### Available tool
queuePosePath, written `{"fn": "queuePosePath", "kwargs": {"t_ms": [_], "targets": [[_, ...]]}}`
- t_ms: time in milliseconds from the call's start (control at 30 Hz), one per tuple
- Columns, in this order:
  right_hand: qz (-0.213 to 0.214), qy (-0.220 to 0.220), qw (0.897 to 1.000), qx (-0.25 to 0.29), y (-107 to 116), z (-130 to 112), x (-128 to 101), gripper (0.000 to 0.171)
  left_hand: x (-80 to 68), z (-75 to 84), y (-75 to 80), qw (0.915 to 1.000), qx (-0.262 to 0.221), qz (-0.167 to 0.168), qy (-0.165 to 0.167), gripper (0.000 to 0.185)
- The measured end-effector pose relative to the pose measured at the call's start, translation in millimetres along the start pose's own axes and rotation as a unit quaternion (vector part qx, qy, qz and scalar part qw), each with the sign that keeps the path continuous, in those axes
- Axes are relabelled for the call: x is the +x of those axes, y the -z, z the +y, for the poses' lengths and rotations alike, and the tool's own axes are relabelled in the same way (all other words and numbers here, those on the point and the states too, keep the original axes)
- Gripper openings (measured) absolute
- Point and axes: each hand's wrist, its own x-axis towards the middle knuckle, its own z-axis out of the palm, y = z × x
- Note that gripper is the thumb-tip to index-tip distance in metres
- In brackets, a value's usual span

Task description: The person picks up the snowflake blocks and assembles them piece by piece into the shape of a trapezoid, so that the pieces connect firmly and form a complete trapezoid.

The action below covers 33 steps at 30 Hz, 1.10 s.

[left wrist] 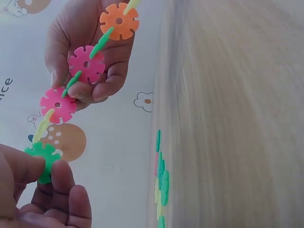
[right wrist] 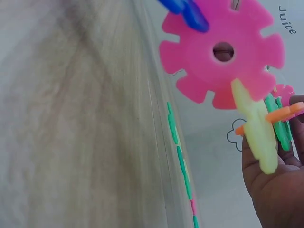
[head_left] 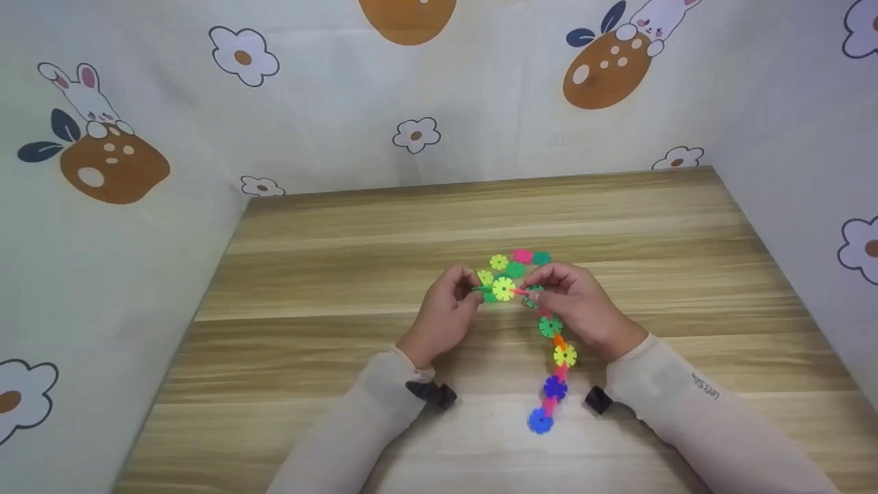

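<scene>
A chain of notched plastic discs, slotted into one another, hangs between my hands and down toward the front. My left hand (head_left: pixel 442 312) pinches the green disc (left wrist: pixel 42 154) at one end between thumb and finger. A yellow disc (head_left: pixel 503 289) stands between the two hands. My right hand (head_left: pixel 586 309) grips the chain around a pink disc (left wrist: pixel 87 64), its fingers curled behind. From there the chain runs down through an orange disc (left wrist: pixel 119 21) to a blue disc (head_left: pixel 540 420) at its lower end. A large pink disc (right wrist: pixel 221 52) is close up in the right wrist view.
Several loose discs lie flat on the table behind my hands, among them a yellow disc (head_left: pixel 499 262), a pink disc (head_left: pixel 523 256) and a green disc (head_left: pixel 542 258). The wood-grain table (head_left: pixel 309 274) meets a patterned wall covering (head_left: pixel 329 103) at the back and sides.
</scene>
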Motion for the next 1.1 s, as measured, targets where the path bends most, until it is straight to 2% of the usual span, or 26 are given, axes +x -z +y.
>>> {"fn": "queuePosePath", "kwargs": {"t_ms": [233,500,700,800,933,1100], "targets": [[-0.007,-0.004,1.000,-0.003,0.3,1.3,-0.4,0.018,-0.7,-0.1,0.6,0.9987,0.037,0.007,-0.035,0.010],[-0.002,-0.025,1.000,-0.003,-0.6,-1.9,-2.6,0.027,-2.3,4.1,1.1,0.9911,0.085,0.016,-0.102,0.013],[-0.034,-0.020,0.999,0.014,-2.2,-4.1,-4.4,0.022,-3.4,5.9,1.7,0.9862,0.096,0.025,-0.133,0.012],[-0.046,-0.006,0.999,0.004,-2.1,-4.5,-5.3,0.020,-4.1,6.3,2.4,0.9826,0.104,0.024,-0.152,0.010],[-0.052,0.010,0.998,-0.022,-0.9,-4.3,-5.7,0.018,-4.6,6.6,3.5,0.9800,0.108,0.014,-0.167,0.008],[-0.060,0.011,0.998,-0.031,-0.8,-4.2,-5.4,0.016,-4.1,7.1,4.4,0.9784,0.118,0.008,-0.170,0.007]]}}
